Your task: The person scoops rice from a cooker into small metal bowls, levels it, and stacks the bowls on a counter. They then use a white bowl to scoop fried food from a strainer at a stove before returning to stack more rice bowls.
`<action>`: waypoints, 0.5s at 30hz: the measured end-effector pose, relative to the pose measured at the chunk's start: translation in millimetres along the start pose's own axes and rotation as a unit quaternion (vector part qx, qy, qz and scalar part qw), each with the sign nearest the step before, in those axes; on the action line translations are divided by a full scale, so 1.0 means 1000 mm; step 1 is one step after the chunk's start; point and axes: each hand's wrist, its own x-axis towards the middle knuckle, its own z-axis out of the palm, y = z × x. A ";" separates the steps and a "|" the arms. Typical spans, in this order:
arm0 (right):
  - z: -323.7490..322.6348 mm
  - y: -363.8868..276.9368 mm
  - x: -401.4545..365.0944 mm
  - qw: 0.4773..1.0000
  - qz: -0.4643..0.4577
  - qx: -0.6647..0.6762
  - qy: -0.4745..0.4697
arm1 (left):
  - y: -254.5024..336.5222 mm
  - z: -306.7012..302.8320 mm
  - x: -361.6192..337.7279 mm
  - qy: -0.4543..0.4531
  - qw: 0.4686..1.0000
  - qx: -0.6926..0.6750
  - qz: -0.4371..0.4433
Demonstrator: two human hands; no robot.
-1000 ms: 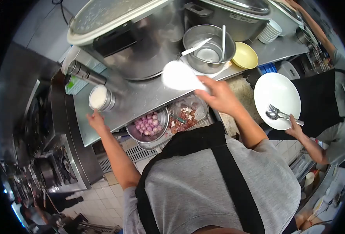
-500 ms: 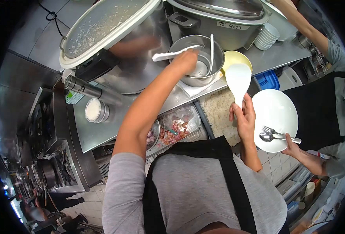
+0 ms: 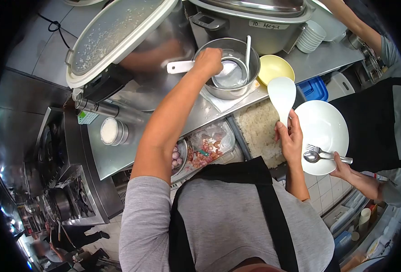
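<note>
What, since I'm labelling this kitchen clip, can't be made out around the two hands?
Head view:
- Left hand covers its grip on the paddle handle in the metal bowl; bowl contents unclear.
- Left arm hides most of the shallot bowl.
- Right hand, gripping the rice paddle, covers part of the cooked rice.
- Cooker label: too small to read surely.

Worker's kit: grey short-sleeved T-shirt, plain heathered fabric, slightly creased across the front. Left sleeve stops above the elbow, and the arms are bare from there down. Black apron over the shirt, bib edge straight across the chest. Two wide black straps run from the bib over the shoulders. Left hand and right hand bare.
</note>
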 end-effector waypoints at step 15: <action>0.018 -0.001 0.008 0.997 -0.012 -0.078 -0.022 | 0.008 0.002 -0.027 -0.010 0.978 -0.206 0.006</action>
